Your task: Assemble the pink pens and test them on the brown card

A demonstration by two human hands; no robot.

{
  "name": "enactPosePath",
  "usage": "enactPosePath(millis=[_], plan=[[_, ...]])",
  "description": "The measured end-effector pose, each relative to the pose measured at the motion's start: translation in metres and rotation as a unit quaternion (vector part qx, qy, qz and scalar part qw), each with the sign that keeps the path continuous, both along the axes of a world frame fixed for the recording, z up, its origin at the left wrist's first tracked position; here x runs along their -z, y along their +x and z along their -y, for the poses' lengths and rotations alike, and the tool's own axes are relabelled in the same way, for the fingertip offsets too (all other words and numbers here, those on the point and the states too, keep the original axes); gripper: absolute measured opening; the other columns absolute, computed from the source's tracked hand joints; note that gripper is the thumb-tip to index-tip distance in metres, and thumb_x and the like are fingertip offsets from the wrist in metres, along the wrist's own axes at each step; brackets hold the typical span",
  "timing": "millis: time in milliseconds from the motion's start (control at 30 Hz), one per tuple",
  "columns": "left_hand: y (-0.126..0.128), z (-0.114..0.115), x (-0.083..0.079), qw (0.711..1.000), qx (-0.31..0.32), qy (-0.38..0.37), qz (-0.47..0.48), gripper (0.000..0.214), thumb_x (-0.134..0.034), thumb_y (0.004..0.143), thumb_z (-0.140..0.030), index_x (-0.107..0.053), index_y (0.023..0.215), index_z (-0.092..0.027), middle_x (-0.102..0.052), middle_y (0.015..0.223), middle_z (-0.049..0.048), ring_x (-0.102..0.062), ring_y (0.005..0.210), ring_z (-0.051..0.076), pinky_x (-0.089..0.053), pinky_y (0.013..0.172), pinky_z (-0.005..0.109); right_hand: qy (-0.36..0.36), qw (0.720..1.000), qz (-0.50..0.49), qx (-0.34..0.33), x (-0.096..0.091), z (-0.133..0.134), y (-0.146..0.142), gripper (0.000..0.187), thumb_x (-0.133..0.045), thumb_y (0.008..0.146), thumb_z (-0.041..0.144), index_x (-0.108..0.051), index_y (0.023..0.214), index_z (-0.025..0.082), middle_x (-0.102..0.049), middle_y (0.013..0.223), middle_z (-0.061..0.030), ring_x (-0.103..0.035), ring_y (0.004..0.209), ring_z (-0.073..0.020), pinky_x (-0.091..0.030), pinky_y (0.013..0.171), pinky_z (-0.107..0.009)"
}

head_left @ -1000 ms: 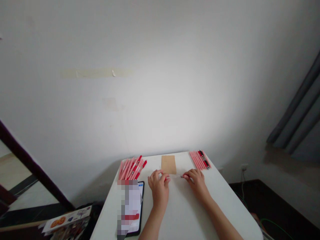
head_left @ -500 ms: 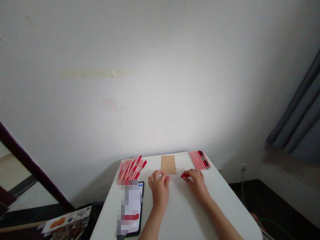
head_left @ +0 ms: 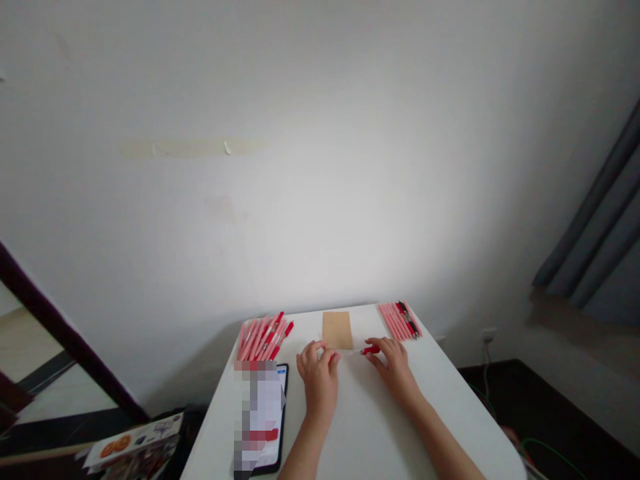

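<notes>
Over the white table (head_left: pixel 370 427), my right hand (head_left: pixel 397 370) pinches a short red pen piece (head_left: pixel 371 349) between thumb and fingers, its narrow tip pointing left. My left hand (head_left: pixel 319 377) is closed with its fingertips together; small red bits show at them, but the fingers mostly hide what is held. A thin, pale, see-through strip (head_left: pixel 349 352) spans the gap between both hands; whether it joins the red piece I cannot tell. Just beyond the hands lies a tan card (head_left: pixel 337 329).
A loose pile of pink and red pens (head_left: pixel 263 337) lies at the back left. At the back right is a neat row of pink, red and black pens (head_left: pixel 400 321). A phone (head_left: pixel 283 407), its screen partly blurred out, lies left of my left arm. The wall (head_left: pixel 320 200) borders the far edge.
Slightly more of the red pen piece shows at my right fingertips. My left hand stays in place, and the pens, card and phone have not moved.
</notes>
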State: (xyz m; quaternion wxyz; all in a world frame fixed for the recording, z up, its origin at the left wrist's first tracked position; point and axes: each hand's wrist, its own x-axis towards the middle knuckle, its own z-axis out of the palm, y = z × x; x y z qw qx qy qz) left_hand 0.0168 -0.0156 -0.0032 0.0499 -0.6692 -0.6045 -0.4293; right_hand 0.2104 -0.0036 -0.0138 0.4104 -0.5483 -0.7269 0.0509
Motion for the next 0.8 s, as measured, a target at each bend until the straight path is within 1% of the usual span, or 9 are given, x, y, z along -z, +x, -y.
enactPosePath(millis=[100, 267, 400, 533, 667, 800], plan=[[-0.0008, 0.0001, 0.0002, 1.000, 0.008, -0.001, 0.000, 0.015, -0.053, 0.084, -0.027, -0.068, 0.081, -0.024, -0.060, 0.106, 0.0061, -0.049, 0.109, 0.024, -0.036, 0.098, 0.050, -0.005, 1.000, 0.002, -0.003, -0.0024, 0.0010, -0.0009, 0.022, -0.046, 0.091, 0.037, -0.064, 0.099, 0.029, -0.067, 0.089, -0.0025, -0.058, 0.091, -0.0206, -0.036, 0.094, -0.042], [-0.0002, 0.0013, -0.0018, 1.000, 0.023, 0.002, 0.006, 0.015, -0.052, 0.084, -0.026, -0.067, 0.080, -0.024, -0.059, 0.107, 0.0061, -0.047, 0.111, 0.024, -0.036, 0.098, 0.050, -0.021, 1.000, 0.012, -0.015, -0.0062, 0.0030, -0.0016, 0.026, -0.043, 0.093, 0.039, -0.066, 0.087, 0.029, -0.067, 0.086, -0.0016, -0.057, 0.090, -0.0202, -0.035, 0.093, -0.041], [0.0007, 0.0011, -0.0012, 1.000, 0.024, 0.002, 0.007, 0.015, -0.052, 0.083, -0.023, -0.067, 0.079, -0.023, -0.060, 0.108, 0.0060, -0.046, 0.114, 0.026, -0.033, 0.100, 0.053, -0.027, 0.999, 0.005, -0.019, -0.0047, 0.0025, -0.0004, 0.029, -0.041, 0.093, 0.041, -0.066, 0.087, 0.029, -0.067, 0.085, -0.0016, -0.055, 0.090, -0.0203, -0.034, 0.094, -0.040], [0.0009, 0.0015, -0.0018, 1.000, 0.016, 0.002, 0.008, 0.015, -0.053, 0.083, -0.024, -0.067, 0.080, -0.024, -0.060, 0.107, 0.0062, -0.046, 0.115, 0.026, -0.032, 0.101, 0.054, -0.033, 0.999, -0.004, -0.025, -0.0042, 0.0017, 0.0001, 0.032, -0.040, 0.094, 0.044, -0.066, 0.087, 0.028, -0.066, 0.085, -0.0025, -0.055, 0.090, -0.0211, -0.033, 0.094, -0.041], [0.0004, 0.0008, -0.0012, 1.000, -0.005, 0.006, 0.008, 0.014, -0.054, 0.083, -0.024, -0.067, 0.080, -0.023, -0.061, 0.107, 0.0063, -0.047, 0.113, 0.026, -0.034, 0.099, 0.053, -0.023, 0.999, -0.013, -0.032, -0.0059, 0.0020, -0.0004, 0.030, -0.045, 0.090, 0.049, -0.067, 0.095, 0.029, -0.067, 0.089, -0.0039, -0.056, 0.093, -0.0228, -0.032, 0.096, -0.045], [-0.0003, -0.0030, 0.0042, 1.000, 0.002, 0.031, -0.005, 0.012, -0.054, 0.083, -0.024, -0.065, 0.078, -0.021, -0.061, 0.105, 0.0069, -0.049, 0.110, 0.025, -0.038, 0.096, 0.050, -0.023, 0.999, -0.010, -0.033, -0.0060, 0.0023, 0.0003, 0.030, -0.046, 0.090, 0.050, -0.068, 0.090, 0.029, -0.067, 0.087, -0.0034, -0.055, 0.092, -0.0221, -0.032, 0.096, -0.045]])
